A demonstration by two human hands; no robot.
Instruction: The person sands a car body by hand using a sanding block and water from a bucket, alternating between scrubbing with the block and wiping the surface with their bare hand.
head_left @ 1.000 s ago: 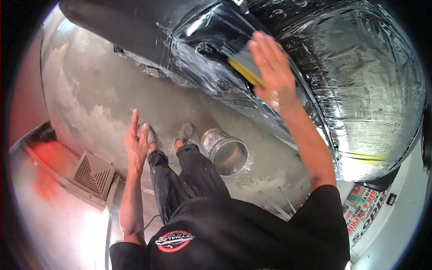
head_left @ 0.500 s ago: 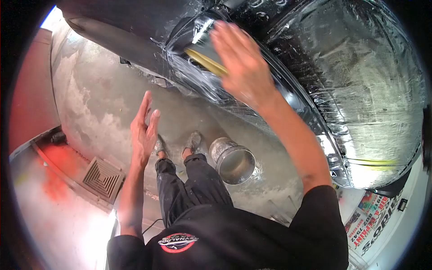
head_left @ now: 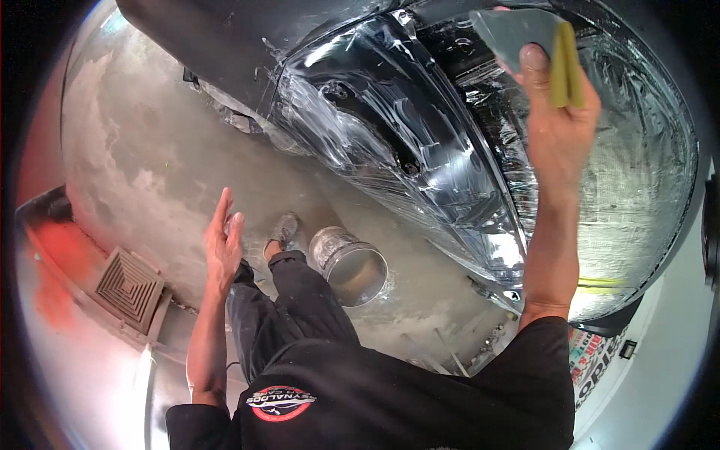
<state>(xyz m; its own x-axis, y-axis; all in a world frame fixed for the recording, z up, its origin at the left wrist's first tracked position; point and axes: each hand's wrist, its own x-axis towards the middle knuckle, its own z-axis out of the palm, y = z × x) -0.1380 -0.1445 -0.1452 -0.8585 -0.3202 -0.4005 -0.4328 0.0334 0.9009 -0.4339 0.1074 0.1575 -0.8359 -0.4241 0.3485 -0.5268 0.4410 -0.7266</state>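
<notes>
My right hand [head_left: 559,112] is raised at the upper right, its thumb pressed on a grey sheet [head_left: 521,34] of sandpaper-like material that is folded with a yellow-green pad or backing [head_left: 567,67]. Beneath it lies a plastic-covered, whitish-smeared area [head_left: 615,157] of the vehicle. Left of that, a glossy black curved part [head_left: 375,105] of the vehicle shows streaks of white residue. My left hand [head_left: 223,251] hangs over the floor with its fingers stretched out, holding nothing.
A round bucket [head_left: 358,276] with murky liquid stands on the wet concrete floor [head_left: 172,157] by my feet. A square vent grille [head_left: 129,289] is at the lower left. A dark vehicle panel [head_left: 217,45] spans the top. Printed lettering [head_left: 592,360] shows at the lower right.
My right hand has moved right and up, off the black part, and the grey sheet now shows in it. My left hand is slightly lower and further left. The view has shifted.
</notes>
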